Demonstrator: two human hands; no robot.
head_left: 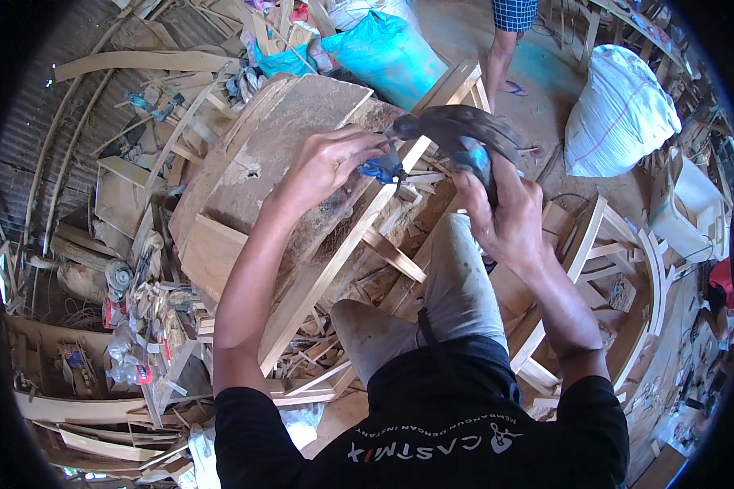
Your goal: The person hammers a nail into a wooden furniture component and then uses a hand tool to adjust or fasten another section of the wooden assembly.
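Note:
My right hand (510, 208) is closed round the blue-and-dark handle of a claw hammer (457, 126). Its dark head is raised, smeared by motion, and one end comes close to my left fingertips. With thumb and fingers pinched, my left hand (334, 163) holds a small crumpled blue piece (381, 169) with dark bits; its kind is unclear. Just below both hands runs a long pale timber (334, 273) of a wooden frame, slanting from lower left to upper right. Beside it, under my left hand, lies a wide dusty wooden board (281, 122).
Another wooden frame with curved slats (620, 285) stands to my right. White sacks (620, 114), a turquoise sack (379, 57) and a white bin (689, 208) sit around. Offcuts litter the left. A person's leg (501, 61) shows at the far side, and another person's arm (716, 322) at far right.

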